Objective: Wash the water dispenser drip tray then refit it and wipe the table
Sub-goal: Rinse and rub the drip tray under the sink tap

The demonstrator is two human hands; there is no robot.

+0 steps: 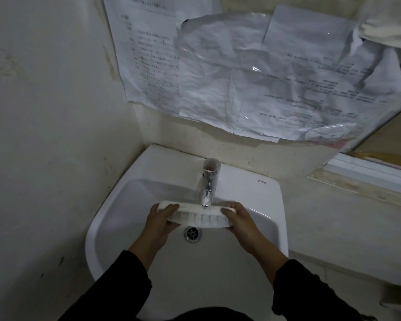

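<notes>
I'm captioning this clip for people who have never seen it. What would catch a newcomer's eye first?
Two hands, left and right, hold a white drip tray by its ends, under the chrome tap and above the drain of a white sink. Crumpled printed papers under plastic cover the wall above.

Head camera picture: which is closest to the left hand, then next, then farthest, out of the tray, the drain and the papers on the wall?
1. Tray: held in the left hand, at its left end.
2. Drain: in the sink bottom, just to the right of that hand.
3. Papers: high on the wall behind the tap.
</notes>
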